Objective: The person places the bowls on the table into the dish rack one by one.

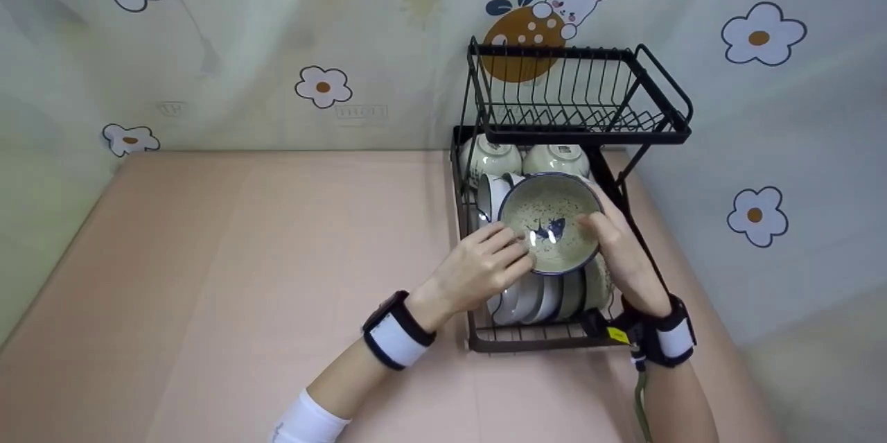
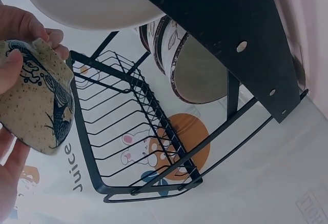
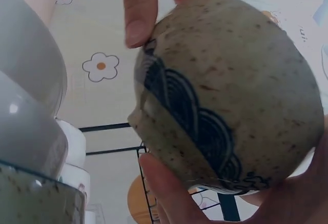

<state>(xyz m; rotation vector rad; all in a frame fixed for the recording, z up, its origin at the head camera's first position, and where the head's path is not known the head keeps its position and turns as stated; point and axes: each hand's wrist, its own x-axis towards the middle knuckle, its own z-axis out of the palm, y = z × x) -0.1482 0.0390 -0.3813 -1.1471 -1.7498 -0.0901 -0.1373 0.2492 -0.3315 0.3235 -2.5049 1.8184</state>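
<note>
A speckled beige bowl (image 1: pixel 551 211) with a dark blue rim and a blue motif inside is held up in front of the dish rack, its opening facing the head view. My right hand (image 1: pixel 620 242) grips its right side, thumb over the rim onto the inner wall. At the lower left rim my left hand (image 1: pixel 488 263) pinches the bowl with curled fingers. Blue wave patterns run round the bowl's outside (image 3: pixel 246 80) in the right wrist view. Behind and below it, other dishes fill the lower tier.
The black two-tier dish rack (image 1: pixel 575 136) stands against the patterned wall. On its lower tier, upturned bowls (image 1: pixel 490 160) sit at the back and several dishes (image 1: pixel 530 301) stand on edge in front. Pink tabletop (image 1: pixel 277 256) spreads to the left.
</note>
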